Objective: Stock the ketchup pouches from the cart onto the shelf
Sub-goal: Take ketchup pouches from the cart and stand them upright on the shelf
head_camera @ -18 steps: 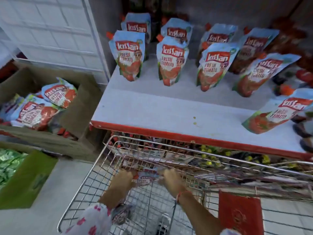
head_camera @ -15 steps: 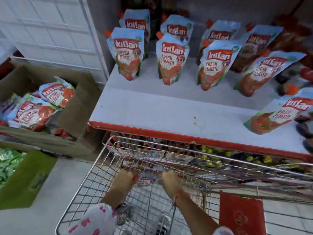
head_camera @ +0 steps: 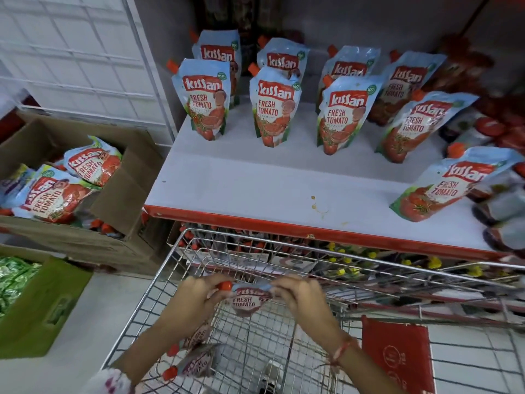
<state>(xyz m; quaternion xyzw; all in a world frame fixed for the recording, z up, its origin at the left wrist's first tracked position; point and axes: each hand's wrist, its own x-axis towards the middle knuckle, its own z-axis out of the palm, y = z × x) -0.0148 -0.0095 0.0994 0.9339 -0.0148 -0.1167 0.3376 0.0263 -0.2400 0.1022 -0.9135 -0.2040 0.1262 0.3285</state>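
The held ketchup pouch [head_camera: 246, 301], a small pale-blue plastic pack with a red brand band, the words "FRESH TOMATO" and an orange-red screw cap at its upper left corner, hung upright between both hands inside the silver wire cart [head_camera: 257, 334], above the cart's floor. The left hand [head_camera: 196, 298] was curled closed on the pouch's cap corner, its fingers [head_camera: 211, 280] wrapped over the top edge. The right hand [head_camera: 302, 297] pinched the opposite top corner, its fingertips [head_camera: 279, 285] drawn together on the seam; a red thread band [head_camera: 342, 349] circled that wrist.

Below the left forearm, two more cart pouches [head_camera: 196, 362] lay flat on the wire floor, their orange caps pointing left. A red placard [head_camera: 397, 356] was fixed to the cart just right of the right wrist.

Beyond the fingertips, past the cart's far rim, the white shelf with a red front edge [head_camera: 255, 189] carried nine shelved pouches [head_camera: 271, 109]: four in a back row, four in a front row, all standing, and one leaning at the far right nearer the edge. Dark red-capped jars [head_camera: 502, 211] crowded the right end; their number could not be told.

Far left of the left hand, a brown cardboard carton [head_camera: 125, 191] held at least two boxed pouches [head_camera: 56, 194] lying tilted. Nearer, a green carton [head_camera: 48, 305] held green packets.
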